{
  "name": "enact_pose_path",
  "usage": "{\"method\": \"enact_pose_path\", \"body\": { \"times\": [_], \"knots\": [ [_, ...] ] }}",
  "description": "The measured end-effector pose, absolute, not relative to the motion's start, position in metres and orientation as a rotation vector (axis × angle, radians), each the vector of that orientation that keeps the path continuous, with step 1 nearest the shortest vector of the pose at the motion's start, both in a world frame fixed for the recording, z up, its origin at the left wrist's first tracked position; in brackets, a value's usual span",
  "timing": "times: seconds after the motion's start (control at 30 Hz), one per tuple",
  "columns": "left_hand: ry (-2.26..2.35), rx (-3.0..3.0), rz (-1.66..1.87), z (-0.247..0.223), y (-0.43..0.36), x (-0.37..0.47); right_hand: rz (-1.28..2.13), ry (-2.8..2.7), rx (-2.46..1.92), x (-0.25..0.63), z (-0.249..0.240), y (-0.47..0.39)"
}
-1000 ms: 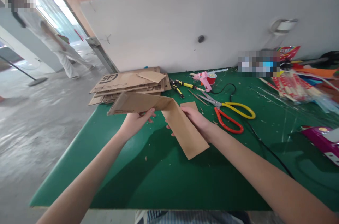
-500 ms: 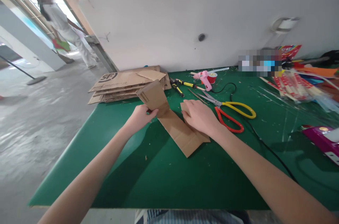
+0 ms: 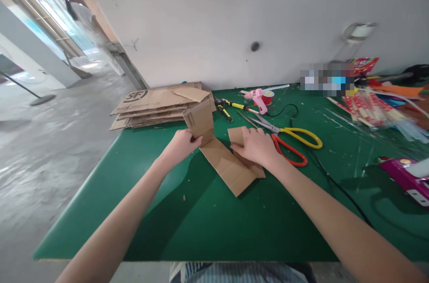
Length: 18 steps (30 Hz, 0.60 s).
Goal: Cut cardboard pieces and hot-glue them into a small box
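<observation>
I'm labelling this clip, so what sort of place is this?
Likely a craft workspace: a pink hot glue gun, red-and-yellow-handled scissors and a stack of flattened cardboard share a green-topped table.

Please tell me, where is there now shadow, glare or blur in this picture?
Head view: a dark shadow spreads over the green table below the left hand; the upper-left opening is washed out; the distant person looks blurred; a pixelated patch hides things at back right.

Daylight glares upper left; soft shadows darken the green tabletop (image 3: 174, 229).
</observation>
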<state>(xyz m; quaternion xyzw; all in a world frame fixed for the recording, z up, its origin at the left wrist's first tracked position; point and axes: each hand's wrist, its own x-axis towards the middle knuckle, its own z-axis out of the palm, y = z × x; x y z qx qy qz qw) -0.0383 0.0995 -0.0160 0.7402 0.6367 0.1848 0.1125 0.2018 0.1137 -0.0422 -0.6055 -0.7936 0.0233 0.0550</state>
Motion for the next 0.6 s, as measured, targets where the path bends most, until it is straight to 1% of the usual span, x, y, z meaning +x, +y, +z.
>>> {"method": "enact_pose_path", "body": {
  "times": [0.13,0.33,0.47,0.6],
  "knots": [
    [1.85,2.147,0.506,-0.016,0.102,-0.04,0.111,-2.352,-1.848,0.197,-0.042,0.113],
    [1.815,2.154,0.548,-0.019,0.103,-0.041,-0.117,-2.342,-1.762,0.199,-0.039,0.113],
    [1.812,2.123,0.516,-0.018,0.103,-0.042,-0.094,-2.232,-1.745,0.203,-0.033,0.112],
    [1.837,2.138,0.527,-0.016,0.103,-0.042,-0.031,-2.306,-1.692,0.195,-0.033,0.104]
  ]
}}
